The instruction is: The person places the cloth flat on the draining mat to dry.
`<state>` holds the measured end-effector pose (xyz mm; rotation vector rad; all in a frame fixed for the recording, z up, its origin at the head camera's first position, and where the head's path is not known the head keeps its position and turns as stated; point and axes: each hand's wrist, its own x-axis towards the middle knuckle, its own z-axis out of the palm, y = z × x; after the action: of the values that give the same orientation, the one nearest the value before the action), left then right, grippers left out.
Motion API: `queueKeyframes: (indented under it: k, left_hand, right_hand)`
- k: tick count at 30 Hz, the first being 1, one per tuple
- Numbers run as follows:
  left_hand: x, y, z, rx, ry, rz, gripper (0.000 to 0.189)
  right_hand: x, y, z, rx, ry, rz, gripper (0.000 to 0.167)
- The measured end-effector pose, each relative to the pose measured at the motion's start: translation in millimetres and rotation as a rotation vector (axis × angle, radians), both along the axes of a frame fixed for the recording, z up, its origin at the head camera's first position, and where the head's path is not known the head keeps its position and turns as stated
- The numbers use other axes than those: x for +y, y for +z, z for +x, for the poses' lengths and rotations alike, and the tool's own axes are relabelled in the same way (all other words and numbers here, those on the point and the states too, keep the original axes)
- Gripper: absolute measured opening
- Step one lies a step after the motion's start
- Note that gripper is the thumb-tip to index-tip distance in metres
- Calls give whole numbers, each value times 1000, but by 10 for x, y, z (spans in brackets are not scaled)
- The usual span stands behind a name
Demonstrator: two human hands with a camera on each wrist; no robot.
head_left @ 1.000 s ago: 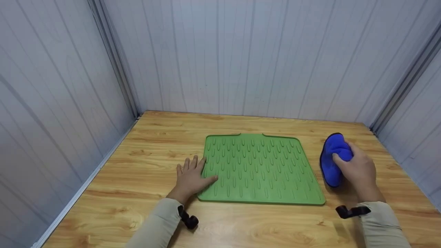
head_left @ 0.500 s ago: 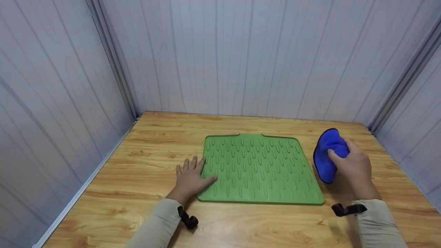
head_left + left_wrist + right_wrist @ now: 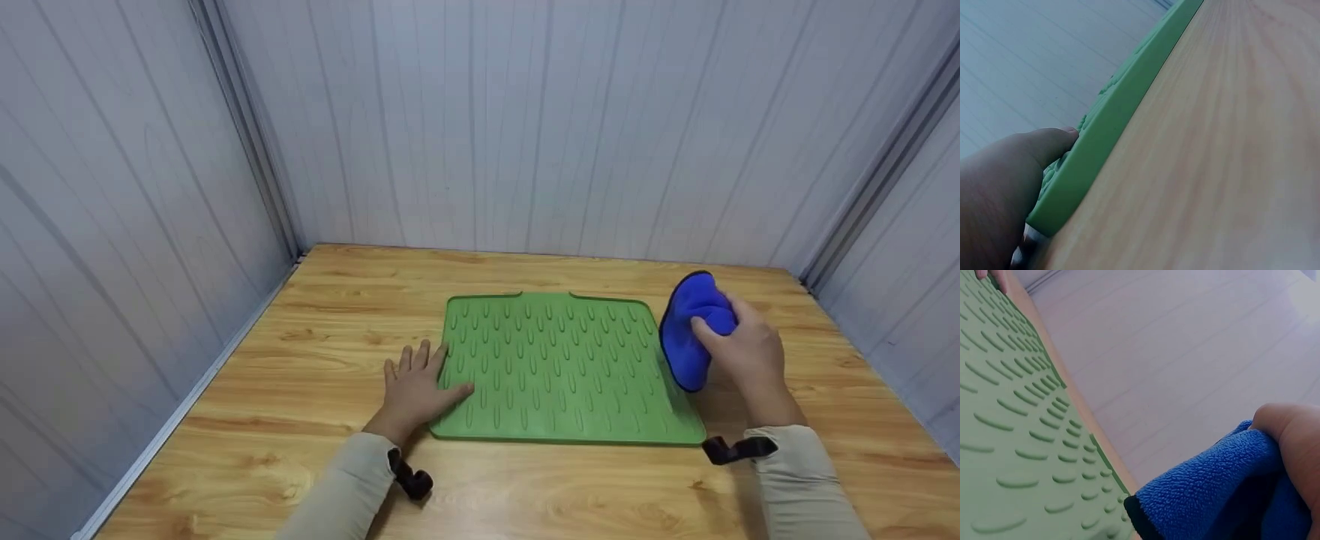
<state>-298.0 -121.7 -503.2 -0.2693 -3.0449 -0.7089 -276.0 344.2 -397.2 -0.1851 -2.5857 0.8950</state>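
Note:
A green ridged mat with a notch in its far edge lies flat on the wooden table. Across its left edge rests my left hand, fingers spread, thumb on the mat's surface; the left wrist view shows that thumb against the green rim. My right hand grips a bunched blue cloth with a dark edge, held above the mat's right edge. Close up in the right wrist view, the cloth looks fluffy and folded under the fingers, apart from the ridges.
The wooden table runs back to a pale panelled wall. Similar panels stand at the left and right. A black strap sits on the left wrist, another black strap on the right.
My right hand has carried the blue cloth leftward and slightly away from me, from beside the mat to over its right edge. The left hand and the mat have stayed put.

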Motion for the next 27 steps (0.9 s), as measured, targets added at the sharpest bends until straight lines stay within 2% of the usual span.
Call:
queueKeyframes:
  k: [6, 13, 23, 27]
  left_hand:
    - [9, -6, 0, 0, 2, -6, 96]
    - [16, 14, 1, 1, -1, -8, 96]
    - [18, 16, -7, 2, -4, -4, 96]
    - [19, 6, -15, -6, 5, -8, 96]
  right_hand:
    - [-126, 52, -23, 16, 26, 3, 73]
    - [-308, 58, -49, 31, 61, -43, 71]
    - [-563, 86, -87, -1, 66, -116, 72]
    - [-652, 95, -112, 11, 68, -109, 72]
